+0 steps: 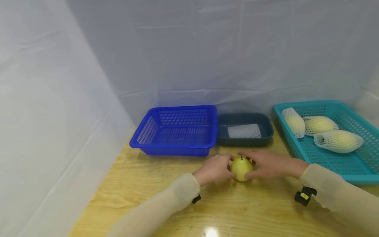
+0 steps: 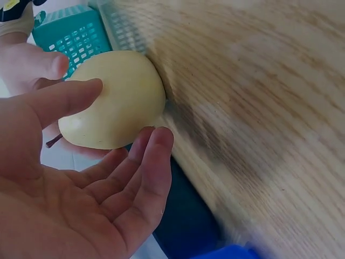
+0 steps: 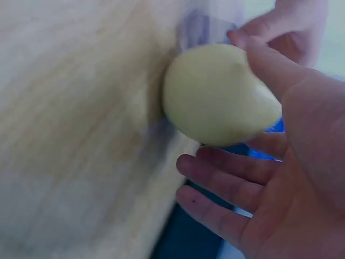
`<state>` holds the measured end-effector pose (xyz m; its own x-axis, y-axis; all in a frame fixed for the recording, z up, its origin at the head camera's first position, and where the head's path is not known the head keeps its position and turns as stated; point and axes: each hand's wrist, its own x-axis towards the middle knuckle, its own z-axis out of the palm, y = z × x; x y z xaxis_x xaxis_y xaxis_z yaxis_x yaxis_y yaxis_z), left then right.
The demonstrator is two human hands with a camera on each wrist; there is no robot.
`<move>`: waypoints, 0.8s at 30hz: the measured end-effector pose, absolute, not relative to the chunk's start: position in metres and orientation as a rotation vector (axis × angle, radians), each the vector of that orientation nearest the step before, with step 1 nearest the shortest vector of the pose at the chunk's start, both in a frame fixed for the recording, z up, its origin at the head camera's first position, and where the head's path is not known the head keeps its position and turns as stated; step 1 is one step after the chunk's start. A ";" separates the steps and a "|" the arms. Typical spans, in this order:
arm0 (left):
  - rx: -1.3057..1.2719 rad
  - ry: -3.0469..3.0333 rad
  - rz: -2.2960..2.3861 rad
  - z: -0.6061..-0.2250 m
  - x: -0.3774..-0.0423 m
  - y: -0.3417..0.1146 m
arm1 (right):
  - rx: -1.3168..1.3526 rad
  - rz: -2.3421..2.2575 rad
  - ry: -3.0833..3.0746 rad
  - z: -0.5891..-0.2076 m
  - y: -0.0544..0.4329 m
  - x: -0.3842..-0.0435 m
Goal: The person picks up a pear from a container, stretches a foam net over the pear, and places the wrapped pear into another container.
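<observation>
A yellow-green pear (image 1: 241,169) stands on the wooden table with its brown stem up. My left hand (image 1: 215,168) cups its left side, the thumb at the near side and the fingers bent toward the far side; in the left wrist view the thumb overlaps the pear (image 2: 116,102). From the right, my right hand (image 1: 270,163) holds the pear between thumb and fingers. In the right wrist view some fingers of the right hand (image 3: 269,178) spread beside the pear (image 3: 215,97). Parts of both hands' contact are hidden.
Behind the hands stand a blue basket (image 1: 174,151) and a dark green tray (image 1: 245,142) with a white foam net (image 1: 244,131) in it. A teal basket (image 1: 305,153) at the right holds three net-wrapped pears (image 1: 339,141). White sheeting (image 1: 207,49) hangs behind.
</observation>
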<state>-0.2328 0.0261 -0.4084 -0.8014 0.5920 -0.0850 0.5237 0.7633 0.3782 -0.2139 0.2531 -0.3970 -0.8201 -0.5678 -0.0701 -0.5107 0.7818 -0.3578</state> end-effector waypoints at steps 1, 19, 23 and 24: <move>0.879 2.758 0.511 -0.408 -0.232 0.026 | -0.827 -0.477 2.789 -0.392 0.254 -0.214; 0.874 2.766 0.532 -0.407 -0.228 0.017 | -0.730 -0.142 2.858 -0.316 0.263 -0.296; 0.874 2.755 0.545 -0.405 -0.224 0.014 | -0.685 -0.092 2.822 -0.318 0.260 -0.324; 0.872 2.754 0.547 -0.404 -0.222 0.014 | -0.673 -0.073 2.815 -0.318 0.259 -0.329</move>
<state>-0.2223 0.0136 -0.4044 -0.8055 0.5874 -0.0780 0.5130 0.7572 0.4044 -0.3294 0.2593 -0.3177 -0.8632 -0.4516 -0.2258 -0.4392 0.8922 -0.1054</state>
